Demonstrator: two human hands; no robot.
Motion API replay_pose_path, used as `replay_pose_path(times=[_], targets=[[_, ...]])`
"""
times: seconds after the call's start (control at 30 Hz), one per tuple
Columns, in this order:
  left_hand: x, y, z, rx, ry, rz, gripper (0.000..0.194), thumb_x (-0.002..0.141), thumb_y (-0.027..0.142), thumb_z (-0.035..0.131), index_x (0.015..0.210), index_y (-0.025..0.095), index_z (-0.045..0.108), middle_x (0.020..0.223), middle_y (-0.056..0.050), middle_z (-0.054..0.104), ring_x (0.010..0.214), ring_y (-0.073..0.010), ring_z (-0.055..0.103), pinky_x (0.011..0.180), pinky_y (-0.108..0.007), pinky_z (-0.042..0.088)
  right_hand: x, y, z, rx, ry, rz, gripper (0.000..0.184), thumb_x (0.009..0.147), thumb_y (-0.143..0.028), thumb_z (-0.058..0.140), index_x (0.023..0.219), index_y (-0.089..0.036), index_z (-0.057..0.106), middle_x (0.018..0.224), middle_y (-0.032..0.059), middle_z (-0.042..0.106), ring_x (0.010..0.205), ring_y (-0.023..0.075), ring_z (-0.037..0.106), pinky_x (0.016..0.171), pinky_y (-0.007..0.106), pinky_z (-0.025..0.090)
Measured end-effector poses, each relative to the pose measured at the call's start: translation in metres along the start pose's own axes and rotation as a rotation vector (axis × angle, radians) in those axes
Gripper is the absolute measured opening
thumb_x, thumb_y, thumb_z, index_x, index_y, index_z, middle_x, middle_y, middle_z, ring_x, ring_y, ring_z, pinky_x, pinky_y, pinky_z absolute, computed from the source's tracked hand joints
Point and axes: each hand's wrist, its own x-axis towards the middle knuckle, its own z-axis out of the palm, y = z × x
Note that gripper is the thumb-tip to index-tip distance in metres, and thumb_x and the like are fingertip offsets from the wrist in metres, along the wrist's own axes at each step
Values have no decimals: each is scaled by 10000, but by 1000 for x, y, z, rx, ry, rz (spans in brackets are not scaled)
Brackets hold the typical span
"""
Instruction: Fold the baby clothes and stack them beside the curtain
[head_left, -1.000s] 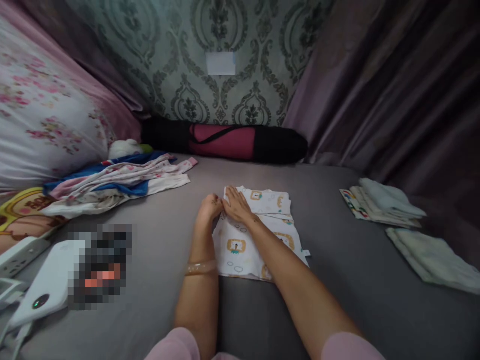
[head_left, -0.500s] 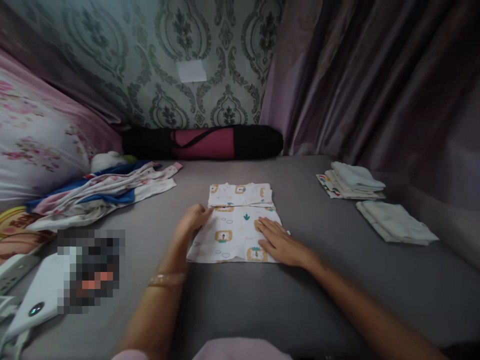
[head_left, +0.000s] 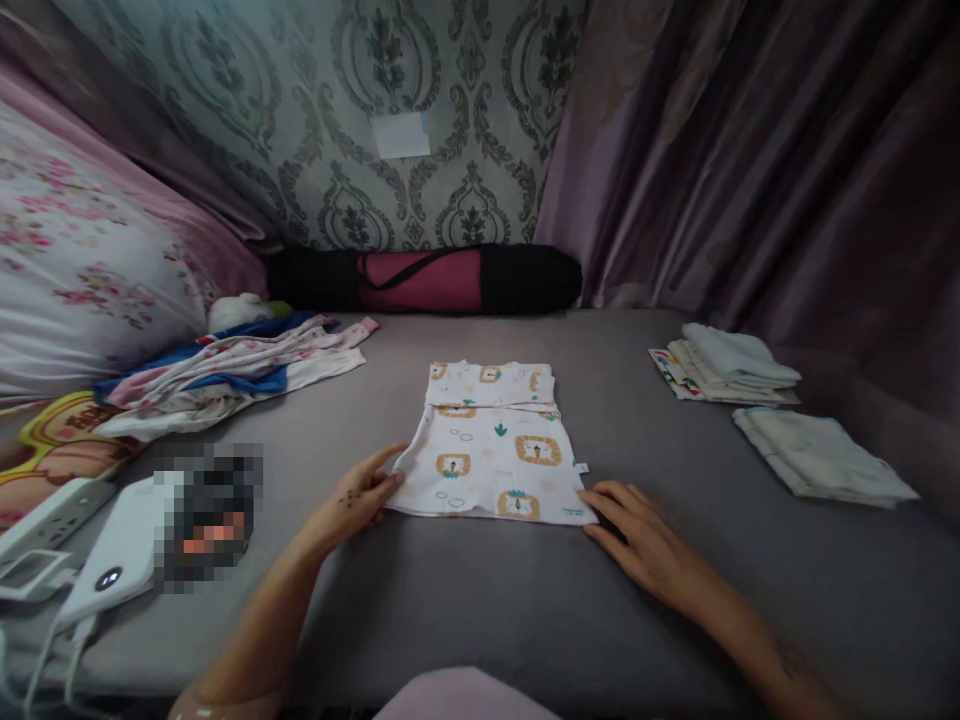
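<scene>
the folded printed garment (head_left: 491, 465) lay on the gray sheet (head_left: 480, 600) between left hand (head_left: 361, 497) and right hand (head_left: 639, 537), set apart at its near corners; whether either pinched it, i couldn't tell.

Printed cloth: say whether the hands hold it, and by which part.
The left hand is at the printed cloth's near left corner, the right hand at its near right corner; whether either pinches it cannot be told.

A patterned wall (head_left: 304, 110) stands far, a mauve curtain (head_left: 675, 170) right; grey sheet (head_left: 465, 590) near, dim light.
</scene>
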Motion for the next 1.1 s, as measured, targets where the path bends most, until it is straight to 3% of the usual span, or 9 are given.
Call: replay_pose_path(times=[0.1, 0.23, 0.37, 0.47, 0.63, 0.8, 0.97, 1.1], targets=[[-4, -1, -2, -22, 9, -50, 611, 749, 574, 531, 1215, 182, 589, 556, 57, 441, 467, -98, 413, 436, -206, 322, 0, -4, 1, -90, 54, -27, 319, 950, -344, 439, 1220, -275, 594, 1016, 78, 606, 925, 223, 585, 833, 401, 509], [-6, -5, -5, -40, -4, -46, 544, 728, 574, 566, 1076, 168, 667, 560, 36, 474, 500, -108, 440, 450, -206, 328, 0, -5, 4, -154, 89, -61, 335, 952, -234, 391, 1202, -288, 608, 943, 70, 615, 849, 214, 605, 744, 366, 521], [-12, -9, -7, 3, -55, 46, 530, 698, 474, 652, 1140, 182, 641, 662, 19, 535, 569, -118, 471, 488, -207, 360, 0, -1, 5, -94, 96, -62, 356, 953, -203, 364, 1203, -299, 598, 960, 64, 618, 863, 206, 609, 749, 347, 519], [-16, -14, -7, 75, -53, 151, 529, 721, 361, 619, 1225, 203, 578, 770, 1, 570, 638, -131, 501, 559, -216, 408, 2, -1, 4, -3, 97, -50, 307, 959, -245, 380, 1162, -286, 608, 968, 61, 617, 882, 201, 610, 768, 338, 516], [-10, -20, -4, 261, 114, 278, 368, 747, 331, 550, 1094, 222, 603, 907, -40, 614, 742, -166, 535, 689, -251, 437, 11, -1, 1, 110, 95, -16, 240, 952, -289, 410, 1032, -250, 633, 950, 61, 625, 856, 189, 621, 764, 328, 518], [9, -13, -8, 336, 199, 276, 247, 783, 376, 510, 903, 226, 664, 782, -31, 601, 699, -172, 518, 669, -263, 410, 23, 7, -6, 168, 166, 26, 245, 938, -358, 436, 995, -253, 649, 936, 68, 636, 827, 197, 627, 725, 327, 525], [23, 0, -17, 215, 327, 337, 295, 802, 455, 525, 823, 207, 686, 729, -14, 518, 650, -140, 478, 612, -242, 389, 41, 8, -21, 215, 315, 94, 227, 908, -378, 478, 929, -249, 665, 985, 76, 628, 924, 208, 617, 706, 306, 530], [43, 8, -14, 36, 461, 352, 284, 805, 460, 539, 801, 193, 635, 848, -23, 549, 737, -138, 519, 680, -231, 428, 67, 9, -22, 301, 493, 92, 209, 877, -387, 514, 918, -222, 635, 1032, 79, 647, 974, 210, 612, 861, 361, 492]])
